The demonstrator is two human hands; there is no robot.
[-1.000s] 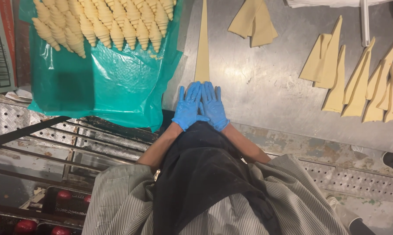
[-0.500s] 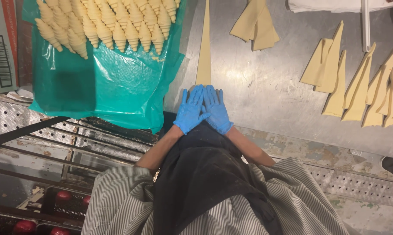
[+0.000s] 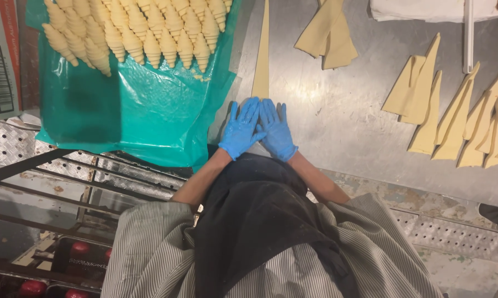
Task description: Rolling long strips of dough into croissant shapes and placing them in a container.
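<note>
Both my hands wear blue gloves and lie flat, side by side, on the steel table (image 3: pixel 343 121). My left hand (image 3: pixel 240 129) and my right hand (image 3: pixel 277 131) press on the near, wide end of a long, narrow dough triangle (image 3: pixel 261 55). Its point runs away from me to the top edge of the view. The wide end is hidden under my fingers. The fingers are stretched out, not curled around anything.
A green plastic sheet (image 3: pixel 149 110) at the left carries several rows of rolled raw croissants (image 3: pixel 144 33). Cut dough triangles (image 3: pixel 453 116) lie at the right, and two more (image 3: pixel 326 36) lie at the top. A metal rack (image 3: pixel 67 182) stands at the lower left.
Both hands stay pressed together on the dough's near end, shifting only slightly. The view has moved a little.
</note>
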